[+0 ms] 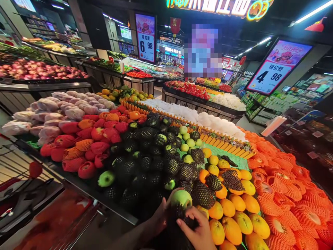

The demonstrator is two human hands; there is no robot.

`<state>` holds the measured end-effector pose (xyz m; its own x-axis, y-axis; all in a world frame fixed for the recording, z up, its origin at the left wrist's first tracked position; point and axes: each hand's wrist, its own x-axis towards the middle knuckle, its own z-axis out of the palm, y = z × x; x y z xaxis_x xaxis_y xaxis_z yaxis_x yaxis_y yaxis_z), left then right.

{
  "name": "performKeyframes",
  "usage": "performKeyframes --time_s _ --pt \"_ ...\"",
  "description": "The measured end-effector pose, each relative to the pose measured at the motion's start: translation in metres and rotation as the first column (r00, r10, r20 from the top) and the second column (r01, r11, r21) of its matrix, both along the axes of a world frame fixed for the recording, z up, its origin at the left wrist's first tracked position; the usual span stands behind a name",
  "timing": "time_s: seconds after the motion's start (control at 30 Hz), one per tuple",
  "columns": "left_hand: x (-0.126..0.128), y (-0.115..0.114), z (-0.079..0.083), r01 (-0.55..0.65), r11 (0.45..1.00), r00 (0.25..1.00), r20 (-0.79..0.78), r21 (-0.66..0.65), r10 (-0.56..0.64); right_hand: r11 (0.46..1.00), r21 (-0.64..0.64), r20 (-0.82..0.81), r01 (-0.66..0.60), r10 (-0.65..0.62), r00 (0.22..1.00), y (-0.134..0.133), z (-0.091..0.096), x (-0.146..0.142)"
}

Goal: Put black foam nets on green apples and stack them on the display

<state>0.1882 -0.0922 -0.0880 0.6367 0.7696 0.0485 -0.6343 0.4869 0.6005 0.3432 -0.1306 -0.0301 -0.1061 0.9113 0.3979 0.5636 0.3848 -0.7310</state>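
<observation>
A green apple (181, 198) stands upright between my hands at the bottom middle, its top bare. Around its lower part sits a dark foam net (179, 212). My left hand (160, 217) is curled round the apple's left side, with its palm hidden. My right hand (196, 225) has its thumb and fingers closed on the dark net at the apple's right. Just beyond lie several netted green apples (172, 166), the nets black. A few bare green apples (190, 142) sit farther back. Oranges (228, 207) are heaped to the right of my right hand.
Red-netted fruit (99, 146) and bagged fruit (48, 104) fill the stand's left side. Orange-netted fruit (283, 205) covers its right side. A low orange fence (226, 149) divides off white wrapped produce (208, 119). A shopping cart (49, 194) stands left, beside the stand's edge (114, 205).
</observation>
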Motion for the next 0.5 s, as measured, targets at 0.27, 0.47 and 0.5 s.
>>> performKeyframes --time_s 0.27,0.47,0.5 --pt "-0.018 0.005 -0.004 0.068 0.941 0.993 -0.116 0.333 -0.031 0.989 -0.077 -0.259 0.130 -0.146 0.955 0.001 -0.006 -0.006" --pt "-0.044 0.016 -0.005 0.219 0.892 0.957 -0.265 0.395 -0.118 0.987 -0.145 -0.201 0.066 -0.095 0.975 0.012 -0.026 -0.008" --pt "-0.049 0.019 -0.006 0.258 0.881 0.944 -0.297 0.396 -0.143 0.980 -0.196 -0.183 0.026 -0.063 0.981 0.014 -0.029 -0.009"
